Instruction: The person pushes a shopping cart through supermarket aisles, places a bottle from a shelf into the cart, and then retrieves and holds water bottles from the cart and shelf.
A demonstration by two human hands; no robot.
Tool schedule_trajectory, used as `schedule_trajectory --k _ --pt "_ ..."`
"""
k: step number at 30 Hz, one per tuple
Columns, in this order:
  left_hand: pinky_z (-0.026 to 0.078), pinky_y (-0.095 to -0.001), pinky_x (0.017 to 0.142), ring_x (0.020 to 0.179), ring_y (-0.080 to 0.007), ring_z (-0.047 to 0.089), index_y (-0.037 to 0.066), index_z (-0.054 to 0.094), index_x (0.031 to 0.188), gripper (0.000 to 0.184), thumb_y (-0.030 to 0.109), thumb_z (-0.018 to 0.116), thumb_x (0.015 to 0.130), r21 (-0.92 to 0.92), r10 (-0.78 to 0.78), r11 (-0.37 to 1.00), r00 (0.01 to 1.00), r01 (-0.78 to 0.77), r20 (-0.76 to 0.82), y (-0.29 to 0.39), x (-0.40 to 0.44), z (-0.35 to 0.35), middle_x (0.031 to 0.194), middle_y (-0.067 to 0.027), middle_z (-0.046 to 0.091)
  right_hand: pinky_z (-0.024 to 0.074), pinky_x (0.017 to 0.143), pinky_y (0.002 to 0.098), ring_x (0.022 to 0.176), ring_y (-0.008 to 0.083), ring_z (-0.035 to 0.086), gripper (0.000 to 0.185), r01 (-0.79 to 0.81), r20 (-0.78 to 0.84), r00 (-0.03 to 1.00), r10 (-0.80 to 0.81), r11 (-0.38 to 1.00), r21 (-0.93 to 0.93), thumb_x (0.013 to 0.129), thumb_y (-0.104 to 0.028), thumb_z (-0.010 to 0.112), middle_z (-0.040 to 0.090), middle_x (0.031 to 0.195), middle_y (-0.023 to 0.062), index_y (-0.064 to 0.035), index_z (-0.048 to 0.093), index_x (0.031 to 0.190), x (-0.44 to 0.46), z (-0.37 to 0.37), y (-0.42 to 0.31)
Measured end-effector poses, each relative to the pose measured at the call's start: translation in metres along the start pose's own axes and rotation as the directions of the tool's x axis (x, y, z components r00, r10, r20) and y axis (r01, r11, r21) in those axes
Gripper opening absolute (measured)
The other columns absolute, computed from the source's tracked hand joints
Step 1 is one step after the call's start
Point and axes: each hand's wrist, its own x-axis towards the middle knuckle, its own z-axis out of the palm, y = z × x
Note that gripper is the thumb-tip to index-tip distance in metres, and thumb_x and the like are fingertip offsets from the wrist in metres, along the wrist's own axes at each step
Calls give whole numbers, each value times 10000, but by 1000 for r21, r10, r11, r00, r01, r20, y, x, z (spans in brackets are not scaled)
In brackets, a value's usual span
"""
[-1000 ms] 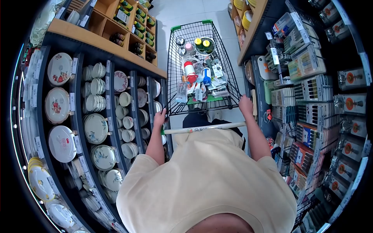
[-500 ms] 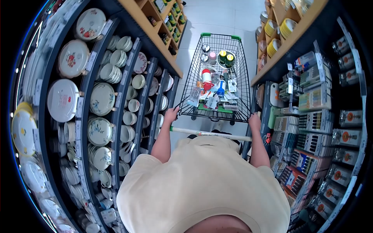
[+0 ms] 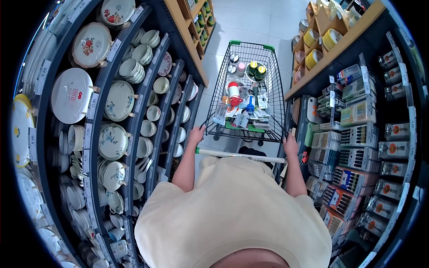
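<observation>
A black wire shopping cart [image 3: 253, 44] with green corners stands in front of me. My left hand [image 3: 196, 135] is closed on the near left corner of its basket. On the near right corner, my right hand [image 3: 290, 144] is closed too. The white handle bar [image 3: 241, 154] crosses close to my body, below both hands. Inside the basket lie a red-and-white bottle [image 3: 234, 94], a blue bottle [image 3: 250, 104], two yellow-lidded jars [image 3: 257, 69], a pink-lidded container [image 3: 241, 68] and several small packs [image 3: 241, 119].
Shelves of plates [image 3: 71, 95] and bowls [image 3: 153, 113] run close along the left. On the right hang packaged utensils [image 3: 359, 136] and a cutting board [image 3: 314, 108]. Wooden racks [image 3: 333, 39] flank the aisle ahead, where pale floor tiles [image 3: 250, 18] continue.
The left shelves' plates have shifted upward in the view, while the right shelves sit nearly the same. Both hands stay on the cart, which keeps its place before me.
</observation>
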Motion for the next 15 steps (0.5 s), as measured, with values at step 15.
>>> schedule_trajectory --k 15 --pt "534 -368 542 546 -242 670 -38 678 912 507 449 555 975 19 94 995 996 -94 9 -48 -21 -39 650 -133 650 522 871 511 1033 417 638 500 -63 -8 998 64 990 124 889 -310 579 659 1147 222 -73 538 1328 -84 15 -31"
